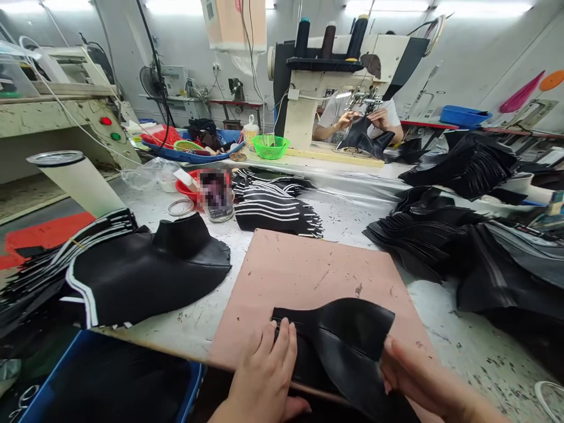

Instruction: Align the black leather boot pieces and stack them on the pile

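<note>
A black leather piece (348, 329), curved and seamed, lies over the near part of a pink board (308, 264). Its right side bulges up off the board. My left hand (271, 364) rests flat on its narrow left end, fingers stretched out and thumb apart near the board's front edge. At the right edge of the leather, my right hand (409, 376) grips it, with the fingertips partly hidden. Left of the board, a similar black leather piece with white edging (150, 276) lies on a stack.
Black strips with white lines (277, 205) lie behind the board. Stacked black pieces (427, 235) fill the right side. A blue bin (191, 382) holds dark material at front left. A green basket (271, 147) stands farther back. Across the table, a person (383, 117) works at a sewing machine (304, 94).
</note>
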